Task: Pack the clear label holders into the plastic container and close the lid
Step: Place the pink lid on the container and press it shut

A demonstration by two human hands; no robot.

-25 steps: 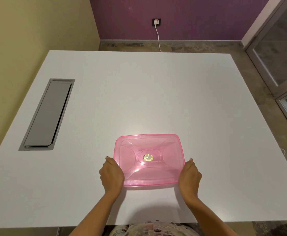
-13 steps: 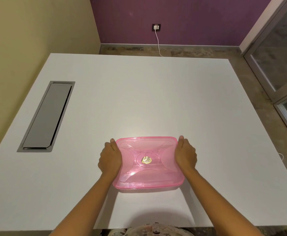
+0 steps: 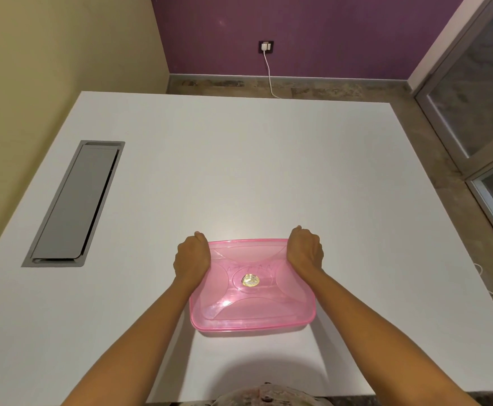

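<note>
A pink see-through plastic container (image 3: pixel 252 306) with its lid on rests on the white table (image 3: pixel 268 171) near the front edge. A round gold sticker (image 3: pixel 250 280) marks the lid's middle. My left hand (image 3: pixel 192 259) is curled over the lid's far left corner. My right hand (image 3: pixel 305 249) is curled over the far right corner. Both hands press down on the lid's far edge. No label holders can be made out through the pink plastic.
A grey cable hatch (image 3: pixel 74 205) is set into the table at the left. A wall socket (image 3: pixel 266 47) with a white cable hangs on the purple wall beyond the table. Glass doors (image 3: pixel 479 92) stand at the right.
Both hands have slid from the container's near corners along its sides to the far corners. The container has stayed in about the same spot near the front edge.
</note>
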